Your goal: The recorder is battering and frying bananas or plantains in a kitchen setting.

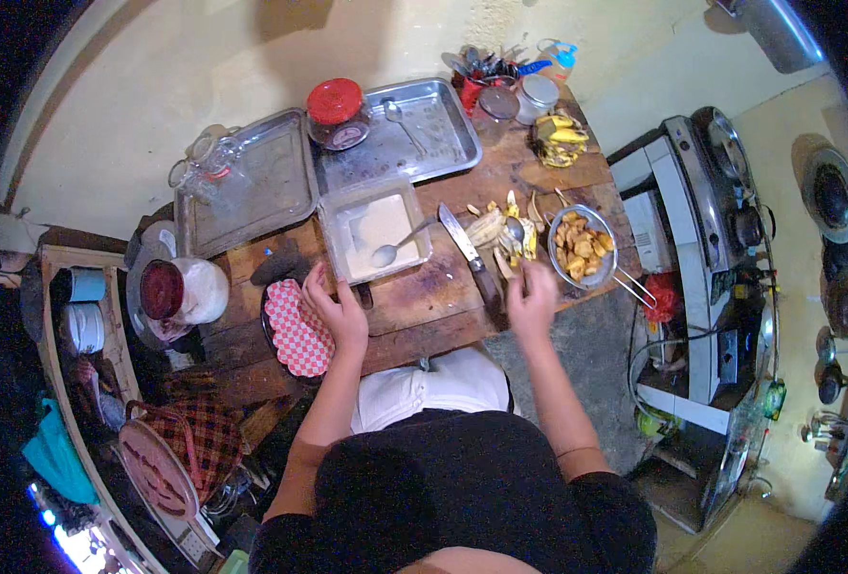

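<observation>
My left hand is at the table's near edge, between the oval mould lined with red-and-white checked paper and the square plastic container of pale powder, in which a spoon lies. Blurred, my right hand hovers by the banana peels; whether its fingers hold anything cannot be told. A knife with a dark handle lies left of the peels, and another spoon rests on them. To the right, a wire strainer holds browned chunks, resting over the table's edge.
Two metal trays stand against the wall, with glass mugs and a red-lidded jar. Bananas and jars are at the back right. A jar of white powder stands left; a stove is at right.
</observation>
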`<state>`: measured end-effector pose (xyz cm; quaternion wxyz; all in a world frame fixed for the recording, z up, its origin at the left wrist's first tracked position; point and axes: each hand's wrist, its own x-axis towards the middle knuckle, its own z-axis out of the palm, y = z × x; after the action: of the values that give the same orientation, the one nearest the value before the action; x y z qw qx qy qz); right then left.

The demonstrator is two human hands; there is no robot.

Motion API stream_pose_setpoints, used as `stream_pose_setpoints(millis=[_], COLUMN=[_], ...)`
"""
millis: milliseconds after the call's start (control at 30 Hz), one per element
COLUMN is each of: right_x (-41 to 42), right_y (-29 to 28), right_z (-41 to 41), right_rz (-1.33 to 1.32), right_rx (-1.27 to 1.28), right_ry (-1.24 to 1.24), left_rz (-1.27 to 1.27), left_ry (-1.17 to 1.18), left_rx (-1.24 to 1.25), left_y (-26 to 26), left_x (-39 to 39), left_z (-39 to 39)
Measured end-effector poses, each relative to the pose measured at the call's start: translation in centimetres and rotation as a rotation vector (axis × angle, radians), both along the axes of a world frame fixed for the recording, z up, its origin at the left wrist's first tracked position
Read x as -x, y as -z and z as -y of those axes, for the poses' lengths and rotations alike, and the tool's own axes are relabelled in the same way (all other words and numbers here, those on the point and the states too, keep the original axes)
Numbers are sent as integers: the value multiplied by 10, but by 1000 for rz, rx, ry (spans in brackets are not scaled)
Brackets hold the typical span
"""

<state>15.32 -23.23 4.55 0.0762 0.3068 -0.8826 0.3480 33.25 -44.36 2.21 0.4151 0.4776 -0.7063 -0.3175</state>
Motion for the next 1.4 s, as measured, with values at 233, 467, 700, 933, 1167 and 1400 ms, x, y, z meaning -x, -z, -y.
stream_pose_setpoints(millis=[233, 467, 700, 933, 1167, 1400], right_x=[100, 170, 187, 160, 121, 104], right_y=[-35, -24, 4, 12, 6, 46], right_z=[-133, -206, -237, -239, -215, -219], right_rz=[-193, 178, 632, 864, 1011, 912], right_rx=[-710, -890, -321, -107, -7, 157], right_ry=[292, 82, -185, -123, 38, 59], left_rz=[-165, -125, -43, 94, 363, 606], left_ry=[198, 328, 461, 509, 653, 515], left_rx=[-134, -311, -425, -619, -340, -294], left_y=[-3, 1, 1, 20, 13, 27], left_x=[-7, 21, 67, 94, 146, 197], left_z=[-47, -100, -140, -175, -193, -198])
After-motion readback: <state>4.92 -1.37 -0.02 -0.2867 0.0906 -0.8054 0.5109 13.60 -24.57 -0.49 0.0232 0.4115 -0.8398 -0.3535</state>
